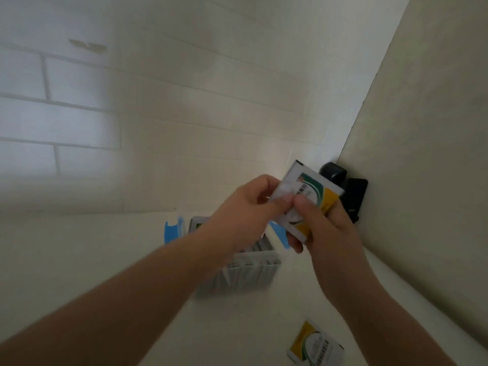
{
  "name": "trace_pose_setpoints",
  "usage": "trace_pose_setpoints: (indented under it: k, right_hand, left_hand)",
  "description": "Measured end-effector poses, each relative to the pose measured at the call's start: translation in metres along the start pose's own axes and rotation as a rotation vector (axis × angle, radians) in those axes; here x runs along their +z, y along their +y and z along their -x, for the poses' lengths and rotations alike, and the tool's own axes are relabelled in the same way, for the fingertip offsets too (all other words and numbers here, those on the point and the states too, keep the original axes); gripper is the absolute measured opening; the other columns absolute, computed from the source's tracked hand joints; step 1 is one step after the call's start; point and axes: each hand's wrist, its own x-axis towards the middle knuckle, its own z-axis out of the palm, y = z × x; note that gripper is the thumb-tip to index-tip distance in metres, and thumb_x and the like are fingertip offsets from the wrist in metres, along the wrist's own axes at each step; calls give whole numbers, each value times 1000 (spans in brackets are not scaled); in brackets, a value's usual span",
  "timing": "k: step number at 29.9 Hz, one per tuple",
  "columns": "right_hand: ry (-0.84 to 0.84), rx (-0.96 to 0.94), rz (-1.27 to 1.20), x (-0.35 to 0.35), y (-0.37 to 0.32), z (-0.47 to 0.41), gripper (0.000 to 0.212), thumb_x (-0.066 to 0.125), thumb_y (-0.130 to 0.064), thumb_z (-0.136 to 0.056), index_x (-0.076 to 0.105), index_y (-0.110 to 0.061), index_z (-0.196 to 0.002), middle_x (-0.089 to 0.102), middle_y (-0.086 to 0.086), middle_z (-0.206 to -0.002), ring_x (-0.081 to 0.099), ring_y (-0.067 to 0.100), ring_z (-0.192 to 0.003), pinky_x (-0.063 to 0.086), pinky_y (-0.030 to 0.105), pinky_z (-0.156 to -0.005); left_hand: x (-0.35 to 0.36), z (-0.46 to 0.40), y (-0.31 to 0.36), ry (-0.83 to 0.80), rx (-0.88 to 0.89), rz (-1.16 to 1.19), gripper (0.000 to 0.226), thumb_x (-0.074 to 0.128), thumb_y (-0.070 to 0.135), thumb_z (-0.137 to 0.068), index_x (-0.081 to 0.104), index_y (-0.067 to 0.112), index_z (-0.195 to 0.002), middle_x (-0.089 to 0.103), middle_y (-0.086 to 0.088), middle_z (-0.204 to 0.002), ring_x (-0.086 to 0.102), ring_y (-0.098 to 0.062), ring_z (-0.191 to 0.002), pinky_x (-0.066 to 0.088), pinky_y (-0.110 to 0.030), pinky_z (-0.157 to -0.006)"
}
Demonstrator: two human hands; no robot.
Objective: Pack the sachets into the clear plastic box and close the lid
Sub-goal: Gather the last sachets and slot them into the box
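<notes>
Above the box [237, 270], both hands met on one sachet [309, 199]: the left hand [245, 215] pinched its near edge, the right hand [327, 228] gripped it from below, forearms reaching forward. More sachets stood upright inside the box. Another sachet [314, 344] lay on the white desk [79, 260], beside tiled wall [158, 101].

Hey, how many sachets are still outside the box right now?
2 clearly: one sachet held between both hands above the clear plastic box, one loose sachet on the table near the bottom edge. The held one may be a stack hiding more.
</notes>
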Motion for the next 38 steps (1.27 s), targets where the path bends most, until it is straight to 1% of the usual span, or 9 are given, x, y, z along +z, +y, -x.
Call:
trace_pose_setpoints:
  k: [3,5,10,19,22,27,32,35,38]
  right_hand:
    - [-70,76,348,68,8,-26,7,47,-24,-92,52,-19,-94,61,-1,-76,55,4,-53,44,16,-44]
    - [-85,141,534,73,25,-43,12,47,-24,-92,51,-14,-98,62,7,-87,57,11,-61,49,23,-50]
    - [-235,279,705,77,35,-54,15,46,-20,-90,52,-9,-98,61,10,-82,53,14,-51,45,23,-45]
    - [-420,246,776,86,29,-56,23,53,-20,-86,57,-3,-101,66,15,-92,63,22,-74,51,28,-60]
    - [-554,247,911,97,30,-54,19,53,-17,-86,60,-1,-93,60,11,-81,55,18,-73,43,17,-56]
    - [-710,283,1194,107,34,-60,35,47,-27,-92,52,-9,-122,56,14,-122,53,24,-109,41,28,-90]
    - [-586,272,930,101,24,-58,20,50,-34,-91,58,-30,-108,64,10,-101,55,9,-68,44,18,-61]
    - [-562,254,1075,102,34,-60,31,61,-28,-84,62,-10,-110,64,14,-113,61,21,-91,49,26,-76]
    - [-597,277,1177,108,42,-63,36,62,-27,-83,61,-9,-114,60,13,-119,58,24,-105,46,29,-88]
  left_hand:
    - [-21,-30,-22,-53,13,-686,24,40,33,-94,53,18,-107,62,-3,-108,58,-15,-86,50,-28,-74]
    - [-30,-41,-39,-252,22,-988,27,40,23,-94,52,19,-118,56,-4,-122,54,-19,-102,47,-34,-88]
    - [-46,-44,-70,-640,166,-1241,40,38,26,-94,41,35,-132,37,13,-146,14,-12,-141,19,-36,-115]
    - [-71,-38,-61,-702,47,-1303,33,36,34,-93,51,42,-121,41,16,-142,11,-7,-141,3,-38,-118]
    - [-71,-35,-63,-645,133,-1295,32,39,31,-92,53,42,-119,47,18,-136,16,-7,-139,4,-33,-115]
    - [-70,-33,-62,-580,167,-1249,31,42,28,-92,57,39,-116,48,14,-132,22,-8,-136,9,-26,-112]
    - [-73,-32,-66,-573,172,-1208,31,42,30,-90,58,40,-115,49,24,-132,20,-5,-137,14,-35,-116]
    - [-74,-33,-69,-565,178,-1217,27,45,37,-89,60,41,-112,54,24,-128,22,-5,-137,17,-36,-114]
    - [-73,-33,-69,-515,239,-1206,25,48,42,-86,64,38,-105,61,18,-119,35,-6,-130,26,-36,-110]
